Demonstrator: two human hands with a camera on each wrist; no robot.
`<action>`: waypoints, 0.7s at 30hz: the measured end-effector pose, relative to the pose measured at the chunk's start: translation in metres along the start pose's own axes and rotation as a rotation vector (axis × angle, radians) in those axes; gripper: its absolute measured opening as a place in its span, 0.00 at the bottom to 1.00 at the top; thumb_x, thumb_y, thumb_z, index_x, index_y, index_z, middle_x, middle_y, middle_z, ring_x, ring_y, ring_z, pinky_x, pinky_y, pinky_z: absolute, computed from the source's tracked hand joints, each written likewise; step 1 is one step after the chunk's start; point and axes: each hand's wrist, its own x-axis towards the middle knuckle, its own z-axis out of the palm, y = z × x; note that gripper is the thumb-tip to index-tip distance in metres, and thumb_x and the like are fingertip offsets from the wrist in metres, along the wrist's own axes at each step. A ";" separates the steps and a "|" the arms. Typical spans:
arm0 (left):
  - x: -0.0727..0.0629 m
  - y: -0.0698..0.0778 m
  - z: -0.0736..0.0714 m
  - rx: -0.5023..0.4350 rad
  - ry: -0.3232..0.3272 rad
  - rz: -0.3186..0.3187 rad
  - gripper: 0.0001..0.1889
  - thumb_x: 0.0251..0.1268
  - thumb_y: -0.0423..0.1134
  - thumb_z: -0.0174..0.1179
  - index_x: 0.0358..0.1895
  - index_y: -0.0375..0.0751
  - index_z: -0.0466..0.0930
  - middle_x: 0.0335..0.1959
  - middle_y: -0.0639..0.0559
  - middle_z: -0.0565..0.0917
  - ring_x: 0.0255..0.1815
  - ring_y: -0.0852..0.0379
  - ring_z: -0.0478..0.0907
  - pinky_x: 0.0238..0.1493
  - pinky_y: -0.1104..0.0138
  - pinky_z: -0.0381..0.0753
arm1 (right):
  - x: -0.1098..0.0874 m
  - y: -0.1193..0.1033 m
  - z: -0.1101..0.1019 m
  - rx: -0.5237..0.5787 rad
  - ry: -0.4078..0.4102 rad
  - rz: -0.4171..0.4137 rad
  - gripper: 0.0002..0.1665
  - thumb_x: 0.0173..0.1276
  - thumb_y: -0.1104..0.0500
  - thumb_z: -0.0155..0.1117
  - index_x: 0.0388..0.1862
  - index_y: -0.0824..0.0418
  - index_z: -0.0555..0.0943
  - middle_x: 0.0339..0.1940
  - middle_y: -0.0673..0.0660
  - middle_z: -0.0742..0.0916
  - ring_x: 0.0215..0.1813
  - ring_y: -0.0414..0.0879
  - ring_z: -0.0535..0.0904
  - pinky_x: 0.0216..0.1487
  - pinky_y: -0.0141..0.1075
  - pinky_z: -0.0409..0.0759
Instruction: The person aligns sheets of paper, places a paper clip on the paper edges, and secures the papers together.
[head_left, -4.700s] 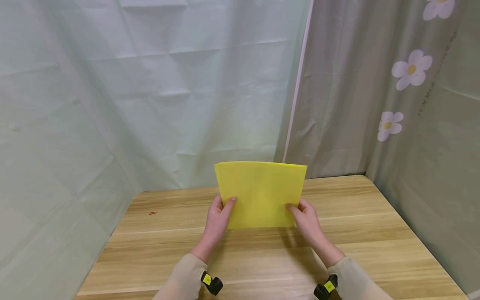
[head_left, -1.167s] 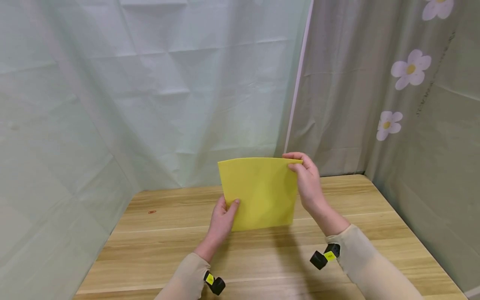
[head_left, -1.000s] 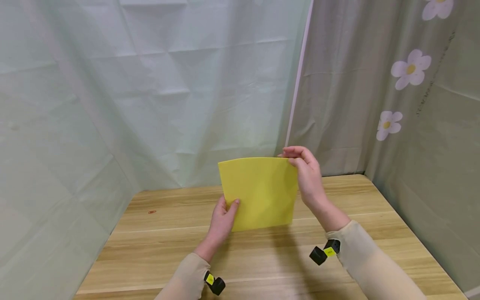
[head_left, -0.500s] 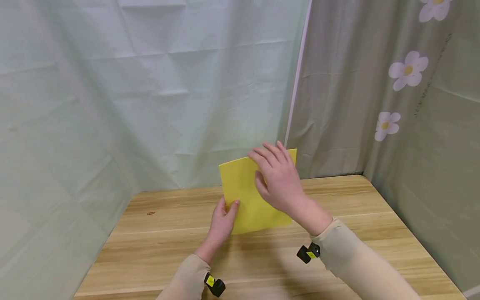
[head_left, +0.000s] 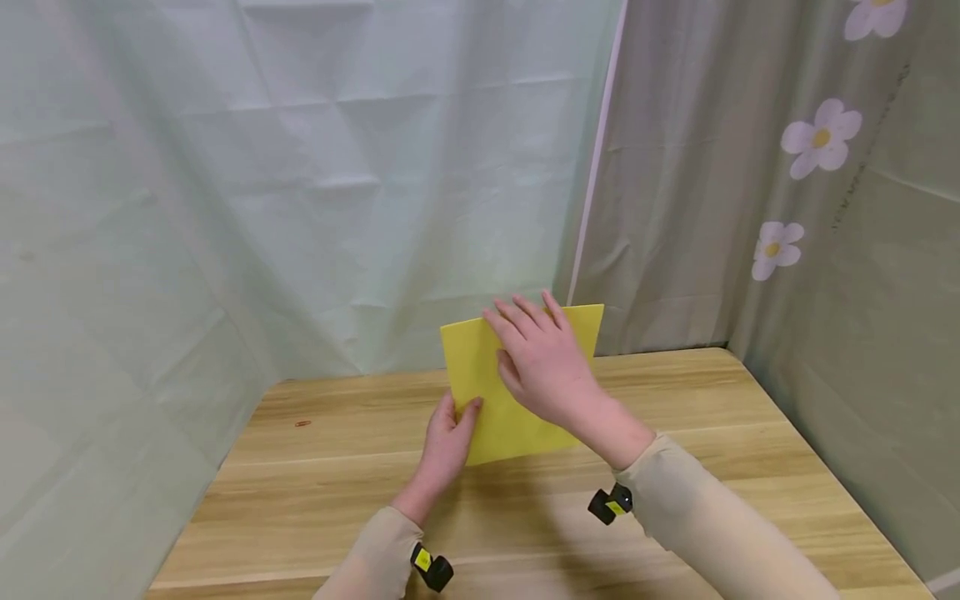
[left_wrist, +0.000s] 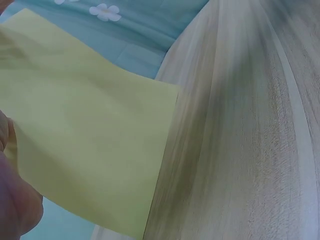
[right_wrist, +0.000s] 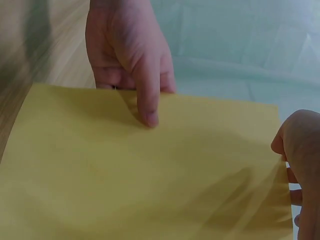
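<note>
A sheet of yellow paper (head_left: 468,358) is held up above the table, its top edge sloping up to the right. My left hand (head_left: 442,442) pinches its left edge, thumb on the near face, as the right wrist view also shows of the left hand (right_wrist: 132,50). My right hand (head_left: 551,362) lies across the front of the paper, fingers extended over its top edge. At that edge in the right wrist view, the right hand (right_wrist: 302,155) has its thumb tip close by. The paper (left_wrist: 100,125) bends slightly in the left wrist view.
Beneath the hands is a wood-grain table (head_left: 337,508). A small red paper clip (head_left: 302,423) lies toward its far left. Pale curtains (head_left: 300,208) hang behind and at both sides, with flower prints (head_left: 821,137) on the right.
My right hand left its grip on the paper's top right corner and moved left along the top edge, fingers now extended. The left hand keeps its pinch, nearly still; the paper tilted slightly.
</note>
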 end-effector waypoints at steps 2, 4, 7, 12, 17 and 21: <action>0.000 0.000 0.000 0.005 0.008 -0.004 0.15 0.79 0.42 0.58 0.57 0.35 0.76 0.46 0.39 0.84 0.42 0.44 0.84 0.42 0.54 0.86 | -0.002 0.006 -0.002 0.002 0.024 0.021 0.29 0.71 0.59 0.62 0.71 0.58 0.76 0.68 0.58 0.81 0.71 0.58 0.72 0.79 0.56 0.50; 0.000 0.000 0.001 0.009 0.013 -0.011 0.15 0.78 0.42 0.58 0.57 0.34 0.75 0.47 0.39 0.83 0.43 0.45 0.83 0.44 0.54 0.86 | -0.006 0.013 -0.003 0.005 0.050 0.044 0.27 0.71 0.59 0.62 0.69 0.58 0.78 0.65 0.58 0.82 0.69 0.58 0.74 0.79 0.56 0.51; 0.001 0.000 0.000 0.014 0.012 -0.021 0.15 0.79 0.40 0.57 0.59 0.34 0.74 0.50 0.39 0.83 0.46 0.44 0.83 0.47 0.53 0.85 | -0.013 0.025 -0.005 0.013 0.086 0.084 0.25 0.71 0.60 0.62 0.66 0.58 0.80 0.63 0.58 0.84 0.67 0.58 0.75 0.79 0.55 0.51; 0.000 -0.001 0.000 0.009 0.006 -0.012 0.16 0.80 0.39 0.56 0.61 0.33 0.73 0.52 0.39 0.82 0.49 0.43 0.82 0.49 0.50 0.84 | -0.024 0.046 -0.008 0.017 0.133 0.145 0.24 0.69 0.62 0.62 0.64 0.59 0.81 0.62 0.60 0.84 0.68 0.60 0.74 0.78 0.58 0.54; 0.000 -0.001 0.000 0.033 0.001 -0.010 0.17 0.79 0.43 0.57 0.60 0.35 0.74 0.50 0.42 0.82 0.49 0.48 0.82 0.50 0.56 0.83 | -0.034 0.063 -0.010 0.102 0.167 0.239 0.23 0.69 0.64 0.60 0.63 0.61 0.82 0.67 0.63 0.81 0.70 0.62 0.71 0.75 0.59 0.59; 0.000 -0.002 0.000 0.053 0.004 -0.005 0.17 0.79 0.44 0.57 0.59 0.35 0.74 0.50 0.43 0.82 0.48 0.50 0.81 0.49 0.61 0.82 | -0.043 0.068 -0.009 0.374 0.133 0.414 0.28 0.75 0.66 0.53 0.73 0.61 0.73 0.74 0.60 0.74 0.71 0.59 0.71 0.70 0.58 0.67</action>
